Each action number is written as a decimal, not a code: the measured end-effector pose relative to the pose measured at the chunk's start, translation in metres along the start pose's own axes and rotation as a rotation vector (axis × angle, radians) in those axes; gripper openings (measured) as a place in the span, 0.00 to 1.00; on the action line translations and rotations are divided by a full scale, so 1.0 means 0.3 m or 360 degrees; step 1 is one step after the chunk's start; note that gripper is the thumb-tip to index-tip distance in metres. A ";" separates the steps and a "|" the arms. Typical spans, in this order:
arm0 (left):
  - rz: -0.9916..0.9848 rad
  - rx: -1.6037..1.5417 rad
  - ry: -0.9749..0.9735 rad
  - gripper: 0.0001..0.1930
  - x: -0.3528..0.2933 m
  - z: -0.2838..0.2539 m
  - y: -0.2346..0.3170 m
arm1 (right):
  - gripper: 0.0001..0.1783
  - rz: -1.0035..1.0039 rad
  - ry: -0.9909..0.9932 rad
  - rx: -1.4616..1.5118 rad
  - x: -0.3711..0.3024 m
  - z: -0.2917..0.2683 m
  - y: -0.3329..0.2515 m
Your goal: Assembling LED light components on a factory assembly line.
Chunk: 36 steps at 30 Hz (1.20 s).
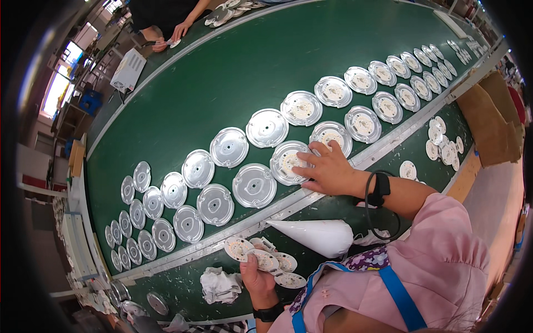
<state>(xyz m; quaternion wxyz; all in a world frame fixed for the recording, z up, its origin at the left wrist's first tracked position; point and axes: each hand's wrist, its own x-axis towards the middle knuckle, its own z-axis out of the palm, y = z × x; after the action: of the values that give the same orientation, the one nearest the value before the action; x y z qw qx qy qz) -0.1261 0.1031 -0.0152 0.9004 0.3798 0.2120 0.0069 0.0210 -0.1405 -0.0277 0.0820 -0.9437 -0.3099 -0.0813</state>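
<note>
My left hand (258, 282) is closed round a fanned bunch of round white LED boards (265, 261), held low over the near side of the bench. My right hand (332, 171) reaches across the metal rail with its fingers spread. Its fingertips touch a white LED board (290, 162) lying in a round silver metal plate in the near row. To the right of that hand, plates carry boards, such as the plate (363, 124) in the same row. Left of it the plates are bare, beginning with one close by (254, 185).
A metal rail (261, 223) divides the green belt (244, 72) from my bench strip. A white cone (319, 236) and a crumpled white cloth (220, 285) lie there. Loose boards (442, 143) and a cardboard box (494, 119) are at right. A co-worker's hands (171, 38) work across the belt.
</note>
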 end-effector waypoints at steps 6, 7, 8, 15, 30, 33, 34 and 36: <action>-0.0002 -0.0001 -0.0004 0.16 0.000 0.004 0.009 | 0.19 -0.0023 0.0001 0.0007 0.006 0.005 -0.001; -0.0002 0.0000 -0.0006 0.16 0.002 0.007 0.008 | 0.19 -0.0021 0.0003 0.0006 0.004 0.005 0.002; -0.0003 0.0011 -0.0009 0.16 0.003 0.010 0.006 | 0.19 -0.0020 -0.0001 0.0003 0.002 0.005 0.004; 0.0023 0.0006 -0.0057 0.16 0.001 0.017 0.015 | 0.19 -0.0005 -0.0025 -0.0014 0.003 0.006 0.004; 0.0023 0.0000 -0.0047 0.16 -0.006 -0.002 0.018 | 0.19 0.0015 0.0022 -0.0022 0.000 0.005 0.001; 0.0022 -0.0005 -0.0045 0.16 -0.007 -0.004 0.020 | 0.18 0.0027 -0.0002 -0.0033 0.003 0.003 -0.001; 0.0022 -0.0007 -0.0044 0.16 -0.007 -0.006 0.019 | 0.18 0.0026 -0.0003 -0.0034 0.003 0.004 0.000; 0.0017 -0.0012 -0.0029 0.16 -0.007 -0.010 0.018 | 0.18 0.0024 0.0019 -0.0020 0.002 0.008 0.003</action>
<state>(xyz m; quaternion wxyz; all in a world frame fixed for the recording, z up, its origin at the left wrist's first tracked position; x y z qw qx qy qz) -0.1283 0.1086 -0.0126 0.9037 0.3777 0.2016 0.0090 0.0222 -0.1403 -0.0301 0.0786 -0.9460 -0.3017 -0.0884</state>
